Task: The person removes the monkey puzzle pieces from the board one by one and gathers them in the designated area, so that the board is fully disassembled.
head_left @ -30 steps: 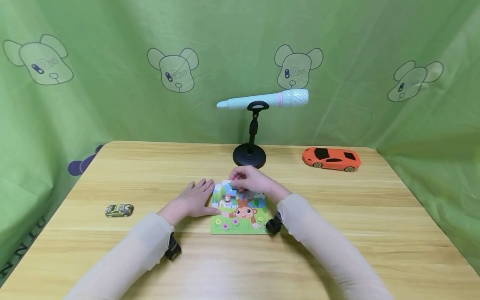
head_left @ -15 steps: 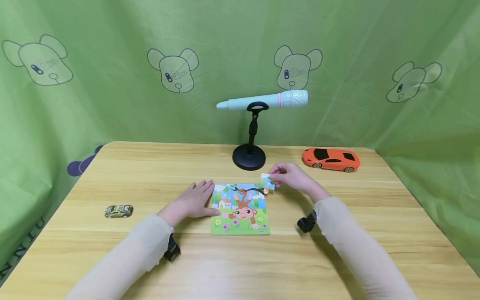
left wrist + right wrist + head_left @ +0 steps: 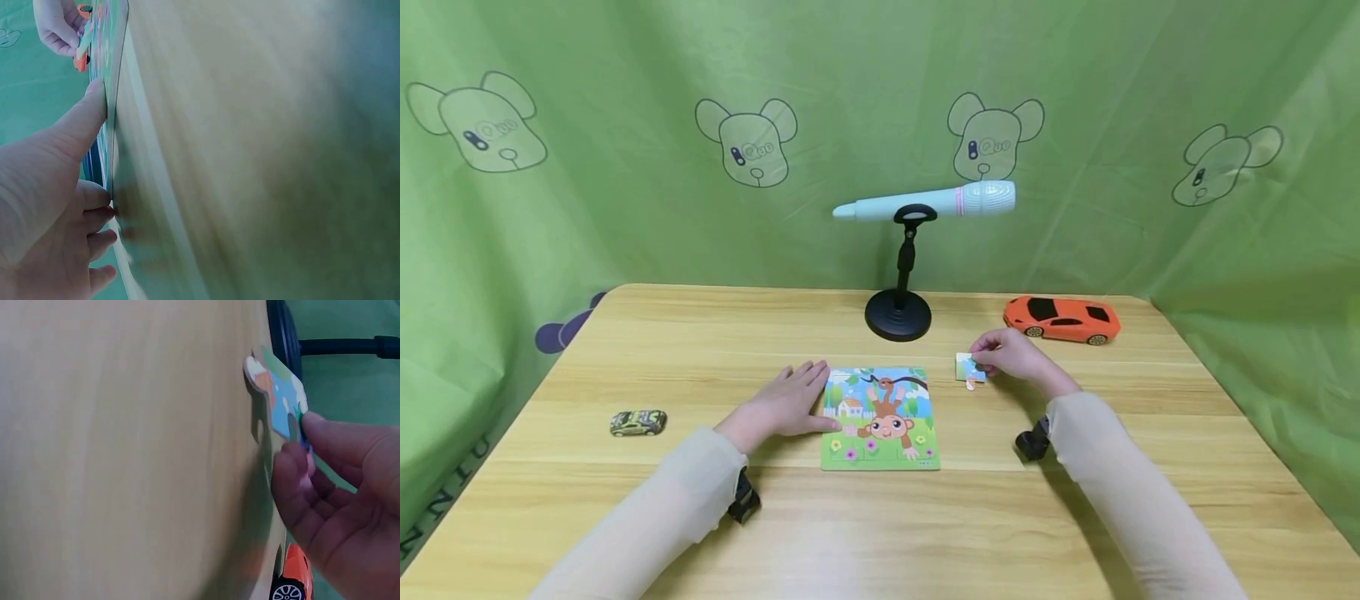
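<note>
One puzzle piece (image 3: 969, 367), pinched low over the table (image 3: 1112, 433) by the right hand (image 3: 1015, 357) right of the monkey puzzle (image 3: 880, 417), could slip from that thin fingertip hold, while the left hand (image 3: 786, 404) lies flat, fingers straight, bracing the board's left edge.
</note>
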The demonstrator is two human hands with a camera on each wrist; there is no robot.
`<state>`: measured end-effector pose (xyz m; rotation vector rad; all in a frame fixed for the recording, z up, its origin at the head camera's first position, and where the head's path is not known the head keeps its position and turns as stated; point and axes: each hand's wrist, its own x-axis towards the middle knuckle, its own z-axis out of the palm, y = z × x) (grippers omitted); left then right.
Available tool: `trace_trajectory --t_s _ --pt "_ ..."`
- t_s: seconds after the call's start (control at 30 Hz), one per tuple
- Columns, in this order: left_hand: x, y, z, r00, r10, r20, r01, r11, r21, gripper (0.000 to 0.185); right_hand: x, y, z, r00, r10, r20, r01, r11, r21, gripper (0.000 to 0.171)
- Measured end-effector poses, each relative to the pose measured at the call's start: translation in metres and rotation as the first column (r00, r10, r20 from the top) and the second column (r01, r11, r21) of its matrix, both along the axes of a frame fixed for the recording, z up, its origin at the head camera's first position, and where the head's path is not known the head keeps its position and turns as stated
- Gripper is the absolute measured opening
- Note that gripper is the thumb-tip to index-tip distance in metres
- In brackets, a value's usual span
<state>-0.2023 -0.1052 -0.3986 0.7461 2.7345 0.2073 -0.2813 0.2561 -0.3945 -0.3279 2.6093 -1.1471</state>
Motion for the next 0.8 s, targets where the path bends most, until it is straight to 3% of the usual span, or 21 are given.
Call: trace_trajectory --t_s 0.37,0.8 --pt "-0.0014 0.0004 -0.0018 1.000 -0.007 -0.004 0.007 1.000 -0.010 0.093 -0.0062 -0.0018 -0.0044 0.998 -0.036 0.041 0.034 0.998 0.046 0.017" --pt "-0.0020 0.0004 -0.0007 1.000 -0.001 0.003 0.001 1.000 -0.016 0.092 -0.0074 -0.0025 -0.0019 0.999 -0.027 0.026 0.025 0.997 0.075 0.015"
